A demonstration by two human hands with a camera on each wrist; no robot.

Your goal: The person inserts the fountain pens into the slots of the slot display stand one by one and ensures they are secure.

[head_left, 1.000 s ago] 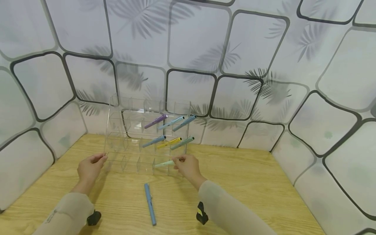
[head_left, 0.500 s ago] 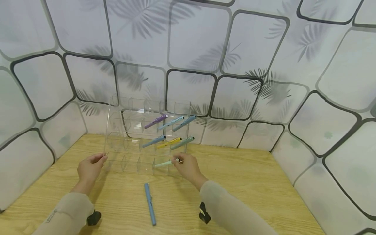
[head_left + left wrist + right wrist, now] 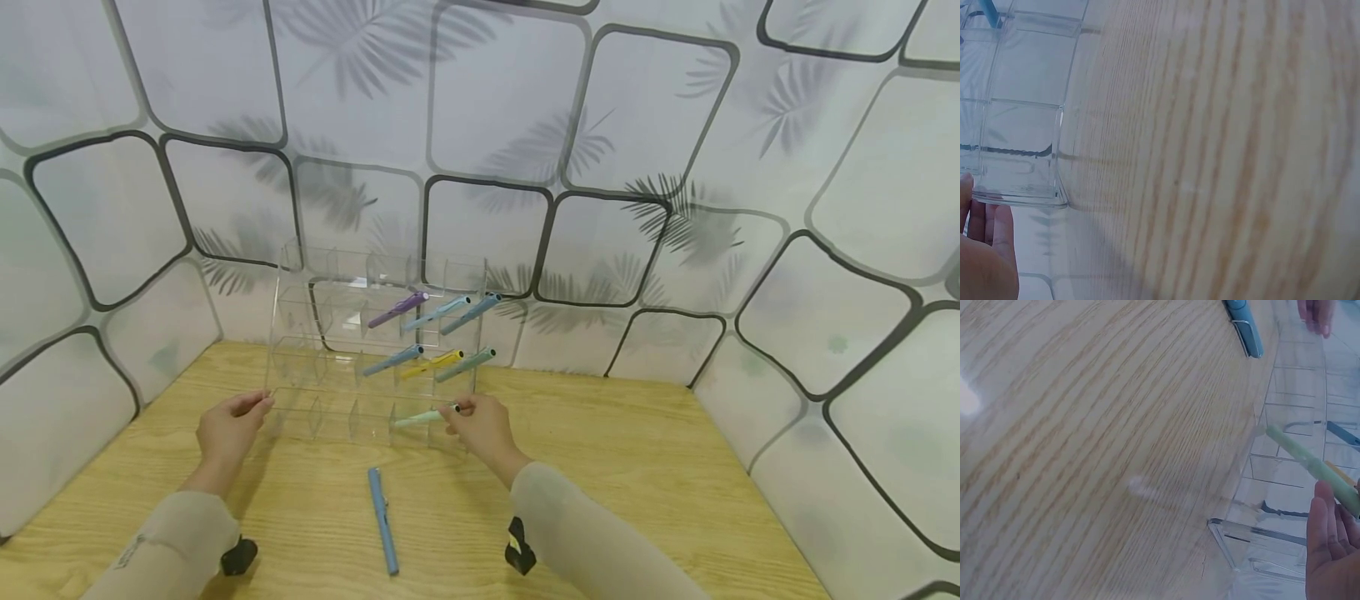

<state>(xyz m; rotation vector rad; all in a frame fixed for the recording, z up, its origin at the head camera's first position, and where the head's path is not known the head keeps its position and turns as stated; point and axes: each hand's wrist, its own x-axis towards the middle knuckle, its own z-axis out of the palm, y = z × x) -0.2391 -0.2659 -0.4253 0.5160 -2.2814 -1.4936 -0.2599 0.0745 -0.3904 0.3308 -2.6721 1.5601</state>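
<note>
A clear acrylic display rack (image 3: 352,268) with rows of small compartments stands on the table. My left hand (image 3: 232,429) pinches its left side edge between thumb and fingers; in the left wrist view the fingertips meet the rack's edge. In the bottom row, a light green pen (image 3: 420,418) lies slanted, its capped end between the fingers of my right hand (image 3: 482,427). The right wrist view shows this pen (image 3: 1304,456) reaching from the fingers into the rack. A blue pen (image 3: 383,521) lies on the table in front of the rack.
Upper compartments hold several pens: a purple pen (image 3: 397,310), a light blue pen (image 3: 437,313), a yellow pen (image 3: 432,365) and a green pen (image 3: 467,365) among them. A patterned curtain (image 3: 495,108) closes off the back and sides of the wooden table (image 3: 615,467).
My right hand's fingers have shifted slightly around the light green pen's end, which shows a little more than a second ago. The left hand and the rack have stayed in place.
</note>
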